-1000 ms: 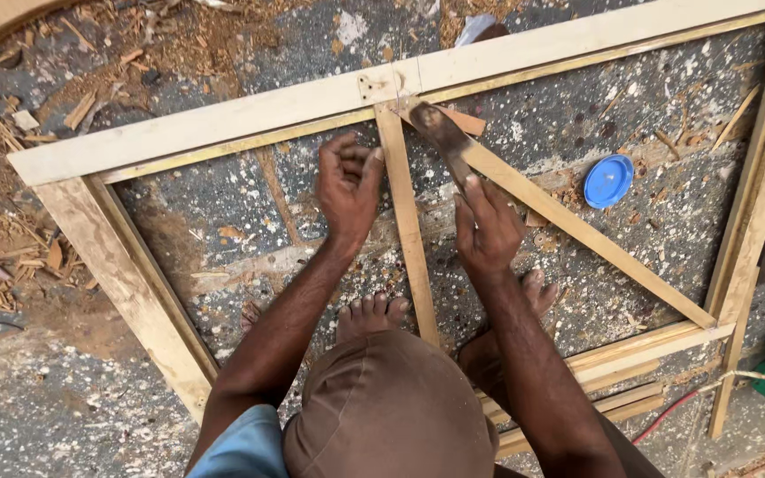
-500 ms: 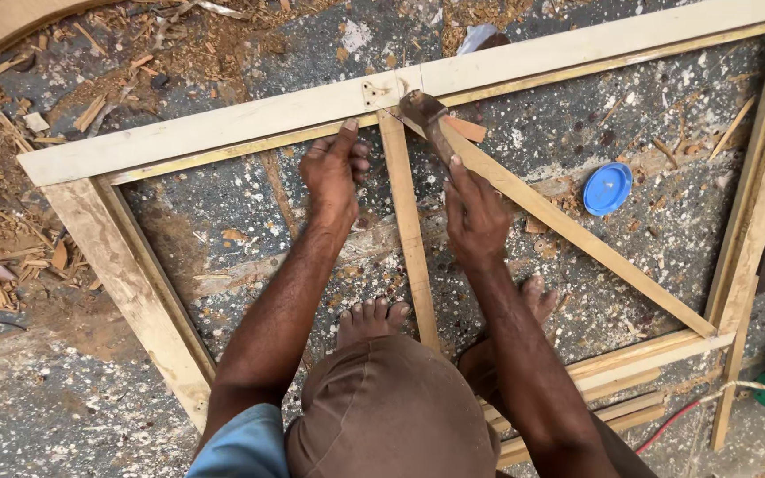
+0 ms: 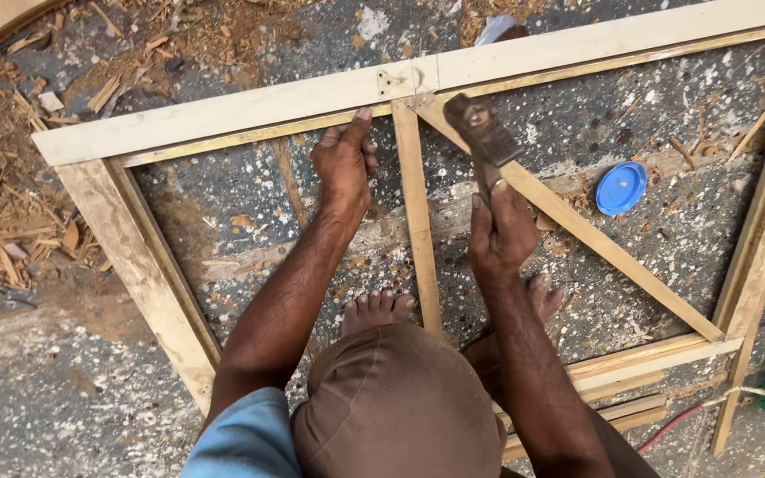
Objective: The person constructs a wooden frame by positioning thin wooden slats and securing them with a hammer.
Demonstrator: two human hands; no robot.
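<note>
Hammer [image 3: 482, 133] gripped by its handle in right hand [image 3: 499, 232], left hand [image 3: 344, 164] pressed on wooden frame [image 3: 223, 111], fingers spread, round blue lid [image 3: 621, 188] lying at right

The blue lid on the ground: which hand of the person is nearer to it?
Right. The right hand, gripping the hammer, is just left of the blue lid; the left hand rests farther away, beyond the middle wooden slat.

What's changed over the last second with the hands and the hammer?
The left hand slid up the slat until its fingertips reached the top rail. The right hand kept its grip on the hammer, whose head stays by the joint. The frame and the blue lid have not moved.
</note>
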